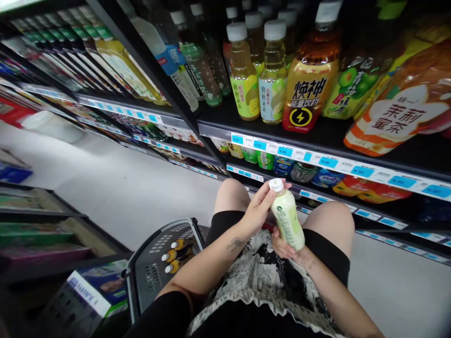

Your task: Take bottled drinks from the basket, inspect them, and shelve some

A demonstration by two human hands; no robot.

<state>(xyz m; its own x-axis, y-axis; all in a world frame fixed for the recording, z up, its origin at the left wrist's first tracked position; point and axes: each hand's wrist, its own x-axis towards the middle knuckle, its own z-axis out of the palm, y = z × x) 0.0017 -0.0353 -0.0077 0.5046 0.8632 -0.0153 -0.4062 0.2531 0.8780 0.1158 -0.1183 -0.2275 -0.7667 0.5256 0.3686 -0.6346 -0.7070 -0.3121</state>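
We hold a small bottle [287, 220] of pale greenish-white drink between both hands, over our lap and in front of our bare knees. Our left hand [259, 209] wraps its fingers around the upper part, with the thumb up by the white cap, while our right hand [283, 246] cups the bottom end from below; both are closed on the bottle, which tilts with its cap toward the shelves. Just to the left of our left forearm stands a grey perforated basket [155, 263], and inside it lie several small bottles with white caps and amber bodies [172, 256]. Beside the basket, at the lower left, sits a printed carton [95, 291]. Ahead of us runs a dark shelf [317, 141] whose front edge carries a strip of blue price tags [285, 151]. Along that edge stand tall drinks: two yellow-green tea bottles with white caps [259, 77], an orange energy-drink bottle with a lightning mark [310, 80], and a large orange-labelled bottle [401, 103] at the right end. Lower shelves hold more bottles, and the pale floor stretches off to the left.
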